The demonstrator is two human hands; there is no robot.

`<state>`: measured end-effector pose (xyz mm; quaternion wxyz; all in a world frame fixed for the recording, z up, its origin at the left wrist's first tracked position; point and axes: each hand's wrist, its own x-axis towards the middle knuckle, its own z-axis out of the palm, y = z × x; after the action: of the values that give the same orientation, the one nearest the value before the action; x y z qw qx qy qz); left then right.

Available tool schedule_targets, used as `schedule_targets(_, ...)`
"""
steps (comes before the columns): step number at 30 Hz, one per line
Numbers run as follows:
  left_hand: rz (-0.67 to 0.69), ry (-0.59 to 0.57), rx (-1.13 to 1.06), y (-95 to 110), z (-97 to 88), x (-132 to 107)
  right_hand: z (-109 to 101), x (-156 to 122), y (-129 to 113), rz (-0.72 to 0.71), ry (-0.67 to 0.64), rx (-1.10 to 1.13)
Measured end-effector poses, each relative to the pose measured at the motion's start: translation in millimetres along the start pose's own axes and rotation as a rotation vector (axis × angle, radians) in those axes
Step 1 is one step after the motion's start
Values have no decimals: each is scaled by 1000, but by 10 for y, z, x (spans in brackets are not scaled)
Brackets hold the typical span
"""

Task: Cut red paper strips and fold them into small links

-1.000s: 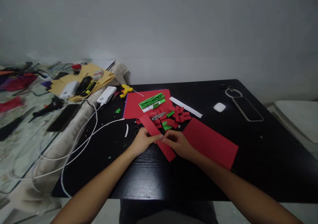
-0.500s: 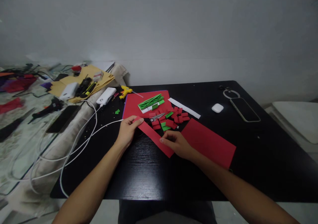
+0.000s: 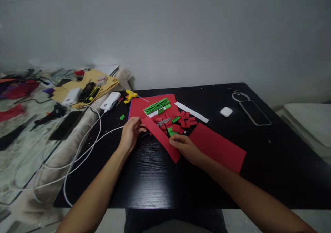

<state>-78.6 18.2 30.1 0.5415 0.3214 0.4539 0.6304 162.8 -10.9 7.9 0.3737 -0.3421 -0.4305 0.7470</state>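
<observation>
I see a big black table (image 3: 152, 191) with a person sitting at the near side. Two bare arms reach over it. The left arm (image 3: 103, 184) goes up and a bit to the right, and the right arm (image 3: 240, 188) slants in from the near right corner, over the edge of a big red sheet (image 3: 217, 147). Another red sheet (image 3: 137, 107) lies at the back.

Between the two hands is a red strip (image 3: 159, 135). It slants, with its far end to the left and its near end to the right, close to the middle of the table.

The right hand (image 3: 187, 149) has its knuckles up and its fingers curled in. Its thumb and fingers pinch the right edge of the strip, toward the near end. The left hand (image 3: 130, 133) is by the far end. Its wrist is low, its fingers are bent, and the tips point to the right. I can't tell if they pinch the paper or only touch it.

Past the strip are scissors (image 3: 164, 121), lying among small red pieces (image 3: 185, 119).
</observation>
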Motion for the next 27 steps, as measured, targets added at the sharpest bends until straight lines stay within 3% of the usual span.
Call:
schedule_targets(5,-158,-221,21,-97,130,-168,-22,30,-16,222,-96,304)
schedule_targets(11,-161,-405,177,-265,270,-362,-29,-9,-29,426,-172,237)
schedule_targets(15,-126,-410,268,-294,292,-381,-15,-2,-12,463,-230,224)
schedule_targets(23,-121,-381,337,-282,284,-362,2,-39,61,322,-245,77)
schedule_targets(27,-84,-282,328,-298,229,-308,-4,-50,66,342,-270,20)
